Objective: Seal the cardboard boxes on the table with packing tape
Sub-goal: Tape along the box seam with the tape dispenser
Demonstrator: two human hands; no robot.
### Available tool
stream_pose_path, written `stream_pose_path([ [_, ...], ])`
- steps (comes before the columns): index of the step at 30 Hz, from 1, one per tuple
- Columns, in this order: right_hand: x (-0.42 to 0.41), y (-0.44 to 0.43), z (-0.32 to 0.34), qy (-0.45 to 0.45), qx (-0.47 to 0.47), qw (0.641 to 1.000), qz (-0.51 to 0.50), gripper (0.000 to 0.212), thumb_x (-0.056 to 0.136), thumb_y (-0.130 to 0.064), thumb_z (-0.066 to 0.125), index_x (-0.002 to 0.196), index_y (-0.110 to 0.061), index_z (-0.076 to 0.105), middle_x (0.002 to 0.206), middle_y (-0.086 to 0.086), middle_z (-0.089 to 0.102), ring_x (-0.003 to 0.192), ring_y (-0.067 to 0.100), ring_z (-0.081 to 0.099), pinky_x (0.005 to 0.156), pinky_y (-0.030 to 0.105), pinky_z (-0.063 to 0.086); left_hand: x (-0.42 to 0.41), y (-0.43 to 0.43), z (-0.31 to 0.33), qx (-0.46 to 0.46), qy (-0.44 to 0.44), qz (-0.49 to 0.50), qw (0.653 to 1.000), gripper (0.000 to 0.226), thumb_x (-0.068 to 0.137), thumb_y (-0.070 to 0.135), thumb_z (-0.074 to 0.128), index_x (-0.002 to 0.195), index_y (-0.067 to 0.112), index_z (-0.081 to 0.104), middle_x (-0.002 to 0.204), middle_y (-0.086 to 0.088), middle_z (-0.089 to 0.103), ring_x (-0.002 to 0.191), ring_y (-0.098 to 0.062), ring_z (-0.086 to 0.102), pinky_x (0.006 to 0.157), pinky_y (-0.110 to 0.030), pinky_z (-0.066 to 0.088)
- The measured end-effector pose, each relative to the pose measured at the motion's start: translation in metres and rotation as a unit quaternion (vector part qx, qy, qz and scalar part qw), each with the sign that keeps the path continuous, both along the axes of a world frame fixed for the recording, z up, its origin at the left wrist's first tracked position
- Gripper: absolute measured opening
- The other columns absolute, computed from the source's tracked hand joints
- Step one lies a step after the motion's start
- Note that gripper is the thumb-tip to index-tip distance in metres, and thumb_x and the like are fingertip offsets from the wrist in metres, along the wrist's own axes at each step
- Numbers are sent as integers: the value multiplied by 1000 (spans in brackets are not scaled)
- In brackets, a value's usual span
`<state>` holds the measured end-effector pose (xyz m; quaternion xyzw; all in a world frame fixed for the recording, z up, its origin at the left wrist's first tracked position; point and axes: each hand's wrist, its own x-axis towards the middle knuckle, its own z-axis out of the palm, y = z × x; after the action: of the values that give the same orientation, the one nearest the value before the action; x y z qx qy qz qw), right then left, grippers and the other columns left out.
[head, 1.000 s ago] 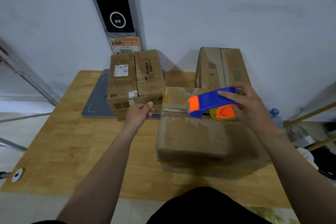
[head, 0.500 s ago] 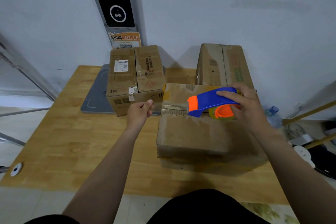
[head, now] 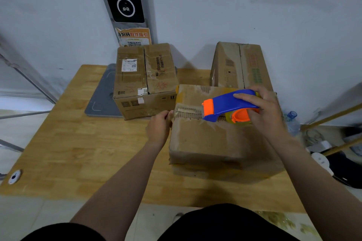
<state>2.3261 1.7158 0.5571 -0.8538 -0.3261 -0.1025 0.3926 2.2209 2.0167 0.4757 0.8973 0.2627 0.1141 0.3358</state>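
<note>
A worn cardboard box (head: 211, 141) lies on the wooden table (head: 78, 148) in front of me. My right hand (head: 264, 113) grips a blue and orange tape dispenser (head: 229, 104) resting on the box's top. A strip of clear tape (head: 188, 111) runs from the dispenser leftward along the centre seam. My left hand (head: 159, 126) pinches the tape's end at the box's left edge. Two more cardboard boxes stand behind, one at the back left (head: 146, 78) and one at the back right (head: 241, 65).
A grey pad (head: 102, 96) lies under the back-left box. A dark panel with a ring mark (head: 125, 0) and an orange notice (head: 134, 37) are on the wall. A plastic bottle (head: 292, 121) and clutter sit right of the table. A small white disc (head: 14, 176) sits near the front left corner.
My left hand has moved right and down with the tape end, from free air to the box's left edge. The dispenser has settled lower onto the box top.
</note>
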Motion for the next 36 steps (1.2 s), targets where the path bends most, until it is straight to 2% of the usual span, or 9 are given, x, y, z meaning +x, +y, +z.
stream_pose_path([
  [2, 0, 0, -1, 3, 3, 1000, 3, 76, 84, 17, 62, 128, -45, 60, 138, 6, 45, 129, 22, 43, 94, 48, 53, 1, 2, -7, 50, 75, -18, 996, 22, 107, 44, 45, 110, 30, 62, 84, 3, 68, 81, -27, 66, 56, -32, 36],
  [5, -1, 1, 0, 13, 3, 1000, -5, 79, 84, 16, 60, 130, -48, 56, 138, 4, 44, 129, 23, 43, 93, 50, 54, -4, 9, -23, 3, 179, -13, 984, 52, 103, 41, 55, 149, 22, 39, 106, -9, 72, 93, -32, 67, 66, -38, 47],
  [8, -2, 1, -1, 19, 2, 1000, -10, 82, 84, 16, 59, 130, -52, 55, 139, 4, 43, 130, 23, 43, 93, 52, 54, -7, 14, -13, -66, 155, 40, 985, 40, 103, 30, 56, 141, 15, 56, 118, -6, 72, 90, -20, 66, 71, -34, 49],
  [12, -2, 1, -3, 21, 12, 1000, -8, 79, 82, 15, 58, 131, -47, 57, 138, 6, 44, 130, 27, 43, 97, 55, 50, 0, 7, 35, -95, 4, 58, 994, 30, 103, 21, 49, 116, 20, 76, 108, 7, 76, 78, -5, 67, 67, -26, 53],
  [17, -3, 0, -5, 12, 24, 1000, -10, 73, 79, 8, 53, 129, -46, 59, 136, 7, 45, 129, 29, 44, 98, 56, 49, 11, -18, 64, -99, 34, 7, 994, 36, 104, 24, 43, 72, 16, 56, 67, -14, 56, 62, -31, 56, 55, -33, 35],
  [21, -2, -2, -6, 17, 17, 1000, -12, 71, 80, 10, 54, 123, -46, 65, 136, 1, 43, 128, 25, 44, 99, 53, 49, 13, -32, 63, -63, 116, 6, 991, 41, 110, 32, 35, 89, 5, 58, 79, -5, 56, 70, -22, 53, 57, -36, 34],
  [27, 1, -4, -4, -2, -6, 1000, 7, 65, 79, 1, 49, 129, -37, 66, 136, 3, 42, 127, 26, 43, 104, 48, 46, 18, -50, 60, -13, 191, 41, 981, 65, 111, 49, 17, 117, 7, 66, 108, -12, 67, 100, -33, 60, 80, -39, 40],
  [32, 7, -10, 0, 40, -27, 998, 40, 75, 83, 13, 55, 136, -40, 59, 143, 4, 37, 135, 27, 37, 112, 46, 38, 23, -46, 58, -48, 203, 73, 975, 70, 108, 57, 18, 120, 7, 67, 116, -15, 68, 106, -33, 62, 93, -44, 47],
  [36, 14, -25, 4, 77, -38, 994, 71, 80, 90, 5, 57, 140, -56, 43, 133, -9, 31, 123, 16, 40, 101, 37, 44, 26, -48, 58, -97, 197, 107, 970, 68, 108, 57, 25, 126, 4, 63, 127, -18, 64, 116, -35, 59, 93, -42, 42],
])
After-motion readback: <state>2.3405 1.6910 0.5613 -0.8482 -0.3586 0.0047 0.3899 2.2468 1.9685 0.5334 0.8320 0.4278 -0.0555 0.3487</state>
